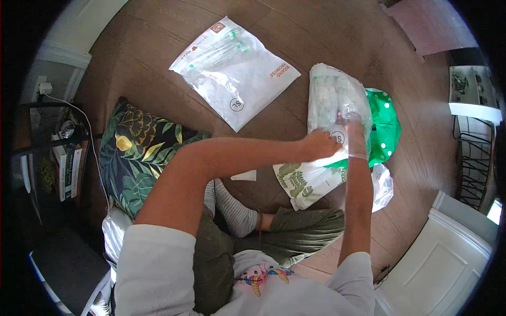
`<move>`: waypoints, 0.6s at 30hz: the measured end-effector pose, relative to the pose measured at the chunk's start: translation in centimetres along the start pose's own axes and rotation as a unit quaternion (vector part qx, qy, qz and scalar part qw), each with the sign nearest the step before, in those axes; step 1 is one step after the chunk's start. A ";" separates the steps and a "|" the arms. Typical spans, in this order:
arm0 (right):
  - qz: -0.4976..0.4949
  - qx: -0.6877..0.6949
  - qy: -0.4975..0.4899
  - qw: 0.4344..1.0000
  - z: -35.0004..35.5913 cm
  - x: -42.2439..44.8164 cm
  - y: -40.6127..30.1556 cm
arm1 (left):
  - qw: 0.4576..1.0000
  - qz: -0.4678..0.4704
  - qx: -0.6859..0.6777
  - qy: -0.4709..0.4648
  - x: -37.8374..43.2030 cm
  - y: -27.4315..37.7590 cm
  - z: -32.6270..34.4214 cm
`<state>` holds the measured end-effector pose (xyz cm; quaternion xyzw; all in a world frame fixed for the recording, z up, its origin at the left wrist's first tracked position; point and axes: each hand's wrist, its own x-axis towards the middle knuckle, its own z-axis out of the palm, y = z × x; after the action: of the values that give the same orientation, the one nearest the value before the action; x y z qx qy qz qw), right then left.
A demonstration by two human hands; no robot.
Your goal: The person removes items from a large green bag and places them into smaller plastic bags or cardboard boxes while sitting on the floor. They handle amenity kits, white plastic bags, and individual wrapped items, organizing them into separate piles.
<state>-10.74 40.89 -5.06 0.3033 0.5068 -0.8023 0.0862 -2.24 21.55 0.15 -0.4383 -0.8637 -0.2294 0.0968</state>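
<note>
A clear-and-white plastic bag [325, 89] lies on the floor in front of me, with pale, partly hidden contents. My left hand [322, 145] is closed on the near edge of this bag. Through its opening reaches my right hand [354, 126], seen blurred behind the clear plastic, so its grip is hard to make out. Under the bag is a green item with white dots [385, 128], and a white bag with a green leaf print [312, 183] sticks out on the near side.
Farther left lies another plastic bag [245, 89] with clear contents. A leaf-patterned cushion [150, 146], a white slip [244, 175] and a small shiny bag [382, 187] are on the wooden floor. A shelf with books [69, 170] stands left; a white panelled door [431, 256] is right.
</note>
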 end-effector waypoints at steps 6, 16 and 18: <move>0.177 0.236 -0.040 0.955 1.0 2.4 -4.0 | 0.997 -0.036 0.049 0.046 5.7 -5.9 -2.4; 0.091 0.149 -0.052 0.983 7.7 -22.0 -2.7 | 0.990 -0.111 0.045 0.076 6.6 -10.2 -7.9; 0.062 -0.055 -0.119 0.989 6.5 -24.4 3.5 | 0.991 -0.112 0.023 0.065 5.7 -11.1 -7.9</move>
<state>7.78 29.47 8.19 0.2318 0.5164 -0.7967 0.2118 -14.76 16.13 5.70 -0.3205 -0.9042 -0.2472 0.1363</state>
